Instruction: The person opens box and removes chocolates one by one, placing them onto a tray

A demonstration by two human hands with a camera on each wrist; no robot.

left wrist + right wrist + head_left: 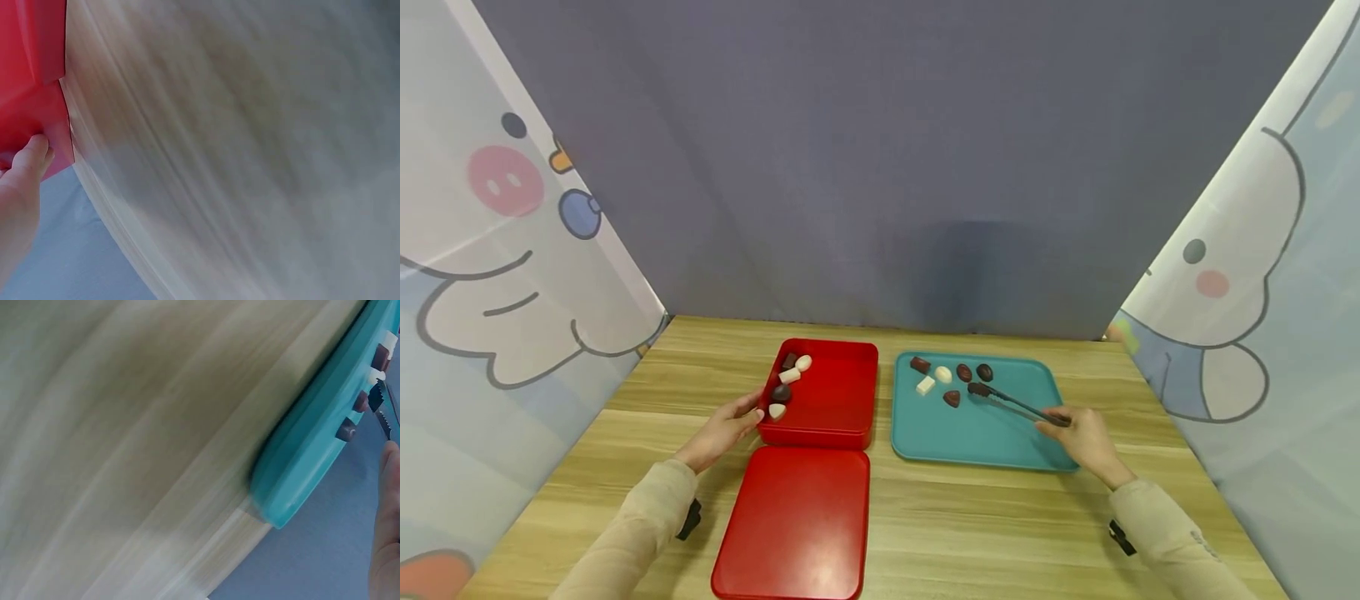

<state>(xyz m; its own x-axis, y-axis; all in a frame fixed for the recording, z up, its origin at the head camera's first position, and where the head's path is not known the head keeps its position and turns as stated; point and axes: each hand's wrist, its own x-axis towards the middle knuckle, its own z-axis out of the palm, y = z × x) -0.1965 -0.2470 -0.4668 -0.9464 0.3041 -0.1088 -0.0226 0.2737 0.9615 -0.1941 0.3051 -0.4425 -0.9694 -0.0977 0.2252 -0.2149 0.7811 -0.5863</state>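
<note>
Gripping the black tongs (1022,404) at their rear end with the right hand (1086,442), over the right edge of the teal tray (985,442). Reaching with parted tips to just beside the brown heart-shaped chocolate (952,398) and in front of the dark oval chocolate (985,372). On that tray, six chocolates in all, bunched toward the back left, with open room along the front edge. With loose, extended fingers of the left hand (726,429), touching the left wall of the red box (835,396) near its front corner. Inside, along that left wall, five chocolates (789,377) in a rough column, with open floor rightward to the opposite wall. Between box and tray, only a narrow strip of wooden table (970,533). Just beside the box's front edge, a flat red panel (793,525); right of it, in front of the tray, broad open wood
</note>
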